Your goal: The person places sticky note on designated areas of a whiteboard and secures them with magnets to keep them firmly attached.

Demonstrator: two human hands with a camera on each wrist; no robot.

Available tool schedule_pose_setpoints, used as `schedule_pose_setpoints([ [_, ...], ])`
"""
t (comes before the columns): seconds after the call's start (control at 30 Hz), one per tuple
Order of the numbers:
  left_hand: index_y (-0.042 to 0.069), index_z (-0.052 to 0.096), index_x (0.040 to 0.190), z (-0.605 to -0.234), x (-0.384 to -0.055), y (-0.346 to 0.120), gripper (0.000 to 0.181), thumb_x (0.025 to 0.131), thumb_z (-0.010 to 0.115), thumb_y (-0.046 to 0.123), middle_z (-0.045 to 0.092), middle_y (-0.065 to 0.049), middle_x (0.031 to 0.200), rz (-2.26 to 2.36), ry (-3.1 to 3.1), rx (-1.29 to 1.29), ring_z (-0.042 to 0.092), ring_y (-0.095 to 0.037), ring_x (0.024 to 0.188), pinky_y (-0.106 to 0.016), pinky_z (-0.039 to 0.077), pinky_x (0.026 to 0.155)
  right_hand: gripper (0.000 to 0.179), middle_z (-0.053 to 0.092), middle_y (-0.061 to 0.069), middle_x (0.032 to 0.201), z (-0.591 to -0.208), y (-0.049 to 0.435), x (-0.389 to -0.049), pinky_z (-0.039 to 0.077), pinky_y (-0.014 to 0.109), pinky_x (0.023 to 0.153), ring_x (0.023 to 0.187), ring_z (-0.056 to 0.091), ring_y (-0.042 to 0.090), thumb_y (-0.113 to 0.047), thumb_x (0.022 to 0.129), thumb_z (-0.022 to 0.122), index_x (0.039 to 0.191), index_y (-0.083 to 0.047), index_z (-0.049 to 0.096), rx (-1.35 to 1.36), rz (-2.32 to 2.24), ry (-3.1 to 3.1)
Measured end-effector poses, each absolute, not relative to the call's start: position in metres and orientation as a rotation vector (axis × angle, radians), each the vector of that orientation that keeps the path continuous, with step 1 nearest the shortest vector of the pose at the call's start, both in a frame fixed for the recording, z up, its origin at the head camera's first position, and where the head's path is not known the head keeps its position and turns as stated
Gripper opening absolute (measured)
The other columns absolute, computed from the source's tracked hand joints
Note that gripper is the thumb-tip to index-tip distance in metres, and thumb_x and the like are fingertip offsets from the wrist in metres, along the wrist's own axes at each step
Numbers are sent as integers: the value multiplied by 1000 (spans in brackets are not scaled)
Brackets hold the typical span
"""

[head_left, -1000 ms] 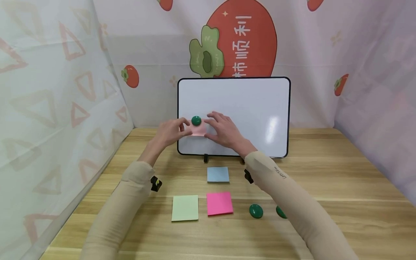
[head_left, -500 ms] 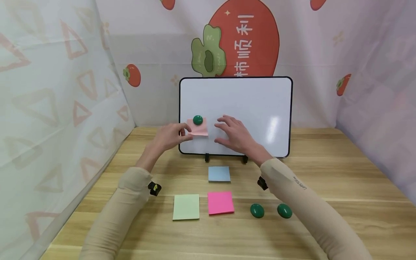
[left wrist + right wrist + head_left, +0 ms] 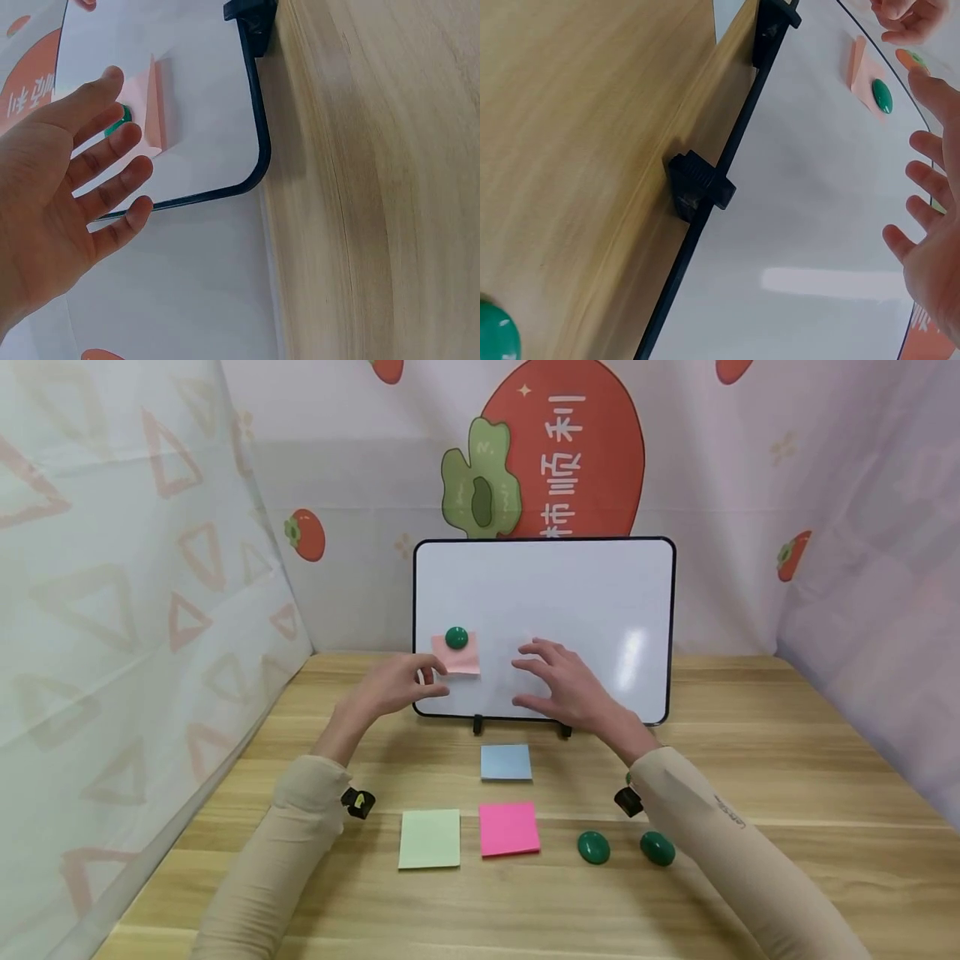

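A pale pink sticky note (image 3: 467,662) hangs on the whiteboard (image 3: 577,602), under a round green magnet (image 3: 456,637) near the board's left edge. The note's lower edge curls away from the board in the left wrist view. My left hand (image 3: 393,683) is just left of and below the note, fingers loosely bent, holding nothing. To the right of the note, my right hand (image 3: 566,683) hovers before the board with fingers spread and nothing in them. In the right wrist view the note (image 3: 866,79) and magnet (image 3: 882,96) lie beyond the right fingertips.
On the wooden table (image 3: 525,910) lie a blue note pad (image 3: 506,762), a green pad (image 3: 430,839) and a bright pink pad (image 3: 509,829). Green magnets (image 3: 593,847) lie at right, one partly behind the right sleeve. Black feet (image 3: 477,724) support the board.
Both hands have come away from the pink note. The right hand moved right and slightly down; the left drew slightly down. Note and magnet stay on the board.
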State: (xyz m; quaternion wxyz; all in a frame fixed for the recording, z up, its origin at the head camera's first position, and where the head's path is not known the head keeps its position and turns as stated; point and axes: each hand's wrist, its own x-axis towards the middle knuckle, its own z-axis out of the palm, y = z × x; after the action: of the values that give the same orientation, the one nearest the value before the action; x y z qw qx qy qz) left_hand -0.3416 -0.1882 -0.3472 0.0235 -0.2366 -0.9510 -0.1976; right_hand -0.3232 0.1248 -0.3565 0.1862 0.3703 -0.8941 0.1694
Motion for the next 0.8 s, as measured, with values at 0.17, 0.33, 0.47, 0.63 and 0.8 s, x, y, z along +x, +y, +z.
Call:
schedule_pose_setpoints([
  [0.17, 16, 66, 126, -349, -337, -195, 45, 90, 71, 43, 65, 0, 100, -720, -2970, -785, 59, -19, 88, -34, 49, 75, 59, 53, 14, 142, -360, 131, -312, 36, 58, 110, 139, 41, 35, -38, 86, 77, 135, -9, 61, 1080, 474, -2490],
  [0.33, 12, 65, 126, -345, -331, -205, 47, 89, 74, 38, 65, -2, 101, -871, -3007, -850, 59, -21, 87, -34, 49, 75, 59, 54, 13, 140, -361, 138, -301, 36, 58, 109, 136, 43, 35, -36, 85, 78, 134, -9, 61, 1106, 477, -2458],
  [0.47, 13, 68, 122, -341, -323, -209, 44, 87, 75, 39, 66, -1, 101, -886, -3070, -866, 59, -22, 90, -35, 49, 77, 58, 55, 13, 138, -361, 142, -294, 37, 57, 109, 135, 44, 35, -35, 85, 79, 133, -9, 61, 1119, 502, -2448],
  [0.63, 16, 69, 120, -339, -313, -210, 43, 86, 76, 43, 68, -1, 109, -816, -3165, -913, 60, -20, 99, -34, 50, 83, 57, 55, 12, 138, -363, 144, -283, 37, 58, 109, 135, 44, 35, -37, 85, 78, 134, -11, 61, 1161, 516, -2465],
  [0.8, 12, 69, 120, -334, -304, -215, 43, 86, 77, 36, 68, -9, 118, -914, -3142, -911, 62, -21, 101, -37, 51, 84, 55, 57, 10, 136, -365, 147, -273, 38, 56, 108, 135, 45, 34, -36, 84, 79, 131, -12, 63, 1178, 553, -2447],
])
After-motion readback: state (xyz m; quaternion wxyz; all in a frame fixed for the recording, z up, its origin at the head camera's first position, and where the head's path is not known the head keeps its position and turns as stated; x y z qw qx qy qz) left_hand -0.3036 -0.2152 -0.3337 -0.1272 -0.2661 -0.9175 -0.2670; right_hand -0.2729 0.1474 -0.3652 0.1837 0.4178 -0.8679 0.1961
